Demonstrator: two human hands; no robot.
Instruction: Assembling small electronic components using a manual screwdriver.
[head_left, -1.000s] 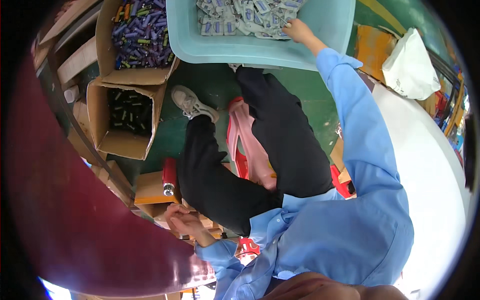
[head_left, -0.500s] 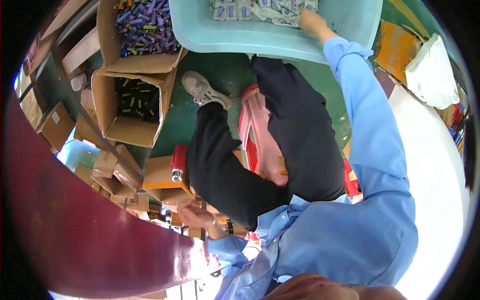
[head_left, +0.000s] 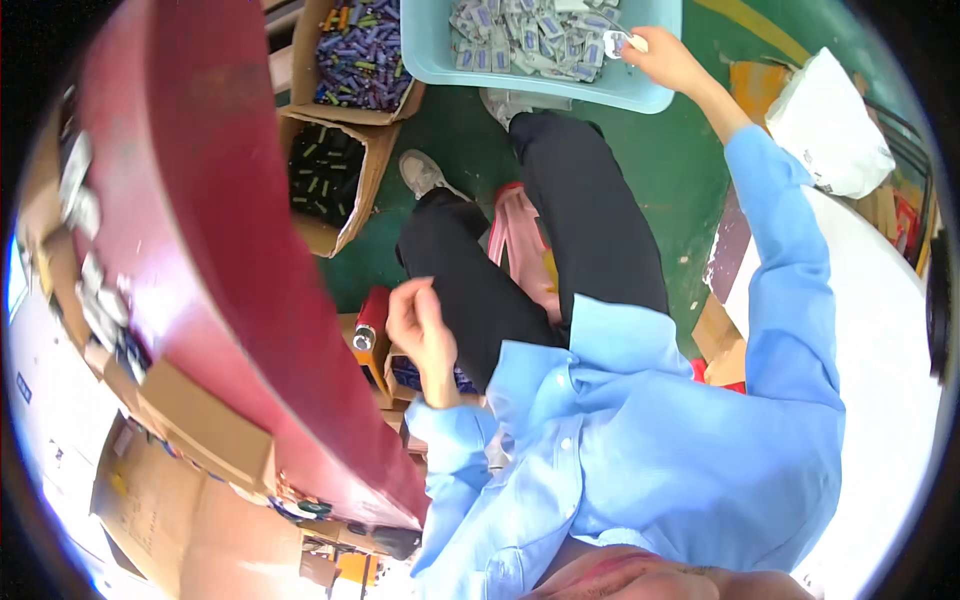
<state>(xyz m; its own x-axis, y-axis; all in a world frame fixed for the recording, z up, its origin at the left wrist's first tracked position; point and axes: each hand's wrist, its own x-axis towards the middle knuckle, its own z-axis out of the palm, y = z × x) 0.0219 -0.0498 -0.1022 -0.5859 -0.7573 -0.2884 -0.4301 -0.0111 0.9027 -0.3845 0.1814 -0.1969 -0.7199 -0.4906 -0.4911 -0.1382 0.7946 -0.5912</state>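
My right hand [head_left: 665, 60] is at the right rim of a light blue plastic tub [head_left: 545, 90], its thumb and fingers pinching a small white packet [head_left: 614, 43]. The packet has a dark mark on it. Many small clear-and-white packets [head_left: 520, 40] with bluish pieces inside lie heaped in the tub. My left hand [head_left: 422, 325] hangs over my left thigh, its fingers curled in and the thumb raised. Nothing shows in it. Close beside that hand is a red bottle [head_left: 369, 318] with a metallic end.
Left of the tub stands a cardboard box of purple and blue lighter-like pieces [head_left: 365, 55]; below it, a box with dark pieces [head_left: 325, 170]. A dark red tabletop [head_left: 260, 250] runs along my left. A pink-and-red stool [head_left: 520, 240] is between my legs. A white bag [head_left: 830, 125] sits at right.
My right hand has come up from among the packets to the tub's right rim with one packet. My left hand has risen and curled more. The view has turned, showing more red tabletop.
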